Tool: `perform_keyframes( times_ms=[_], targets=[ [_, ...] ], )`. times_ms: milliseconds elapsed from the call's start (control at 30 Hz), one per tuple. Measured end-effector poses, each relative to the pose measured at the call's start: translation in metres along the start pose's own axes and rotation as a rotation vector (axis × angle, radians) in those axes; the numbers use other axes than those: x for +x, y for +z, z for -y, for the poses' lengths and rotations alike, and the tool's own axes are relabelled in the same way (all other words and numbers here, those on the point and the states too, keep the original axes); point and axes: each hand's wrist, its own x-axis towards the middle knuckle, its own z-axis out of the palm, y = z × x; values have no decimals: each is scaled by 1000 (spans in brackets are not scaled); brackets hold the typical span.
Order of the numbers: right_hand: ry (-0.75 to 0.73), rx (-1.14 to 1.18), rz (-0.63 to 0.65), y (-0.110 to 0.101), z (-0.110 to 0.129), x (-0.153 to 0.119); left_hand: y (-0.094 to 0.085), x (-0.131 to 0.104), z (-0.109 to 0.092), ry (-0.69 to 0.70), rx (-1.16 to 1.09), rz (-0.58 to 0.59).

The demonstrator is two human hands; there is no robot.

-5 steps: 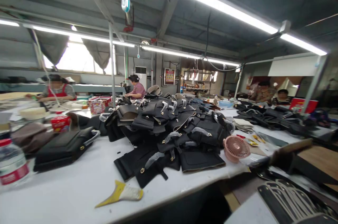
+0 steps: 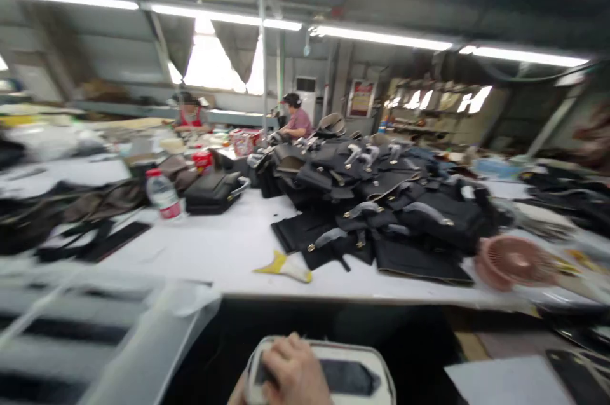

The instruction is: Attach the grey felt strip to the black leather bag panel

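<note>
At the bottom centre, a white rounded case-like piece (image 2: 381, 370) with a dark strip along its top hangs below the table edge. My right hand (image 2: 298, 370) lies over its left part, fingers curled round the dark strip. Only a sliver of my left hand (image 2: 237, 392) shows against the left side of the piece; its fingers are hidden. Beyond them, on the white table (image 2: 210, 259), lie a yellow and white pointed tool or scrap (image 2: 286, 267) and a large heap of black bag pieces (image 2: 343, 201).
A pink fan (image 2: 517, 262) stands right of the heap. To the left are a red-capped bottle (image 2: 164, 195) and a black bag (image 2: 214, 192). Translucent sheeting (image 2: 143, 335) covers something at the lower left. A pale board (image 2: 515, 379) is at the lower right. Two people sit far back.
The view has swung left and downward, so the table items appear further right. My hands and the white piece have come into view at the bottom.
</note>
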Motion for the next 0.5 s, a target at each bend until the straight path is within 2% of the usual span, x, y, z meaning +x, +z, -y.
perform_keyframes(
  times_ms=[100,200,333,500],
  targets=[
    [-5,115,110,21,-8,-6,-38,22,7,-129,-113,-41],
    [-97,105,112,31,-24,-6,-60,52,11,-222,-223,5],
    [-208,1,69,34,-39,-7,-73,79,22,-322,-302,134],
    [-308,-47,26,34,-44,-7,-82,91,31,-387,-319,223]
  ],
)
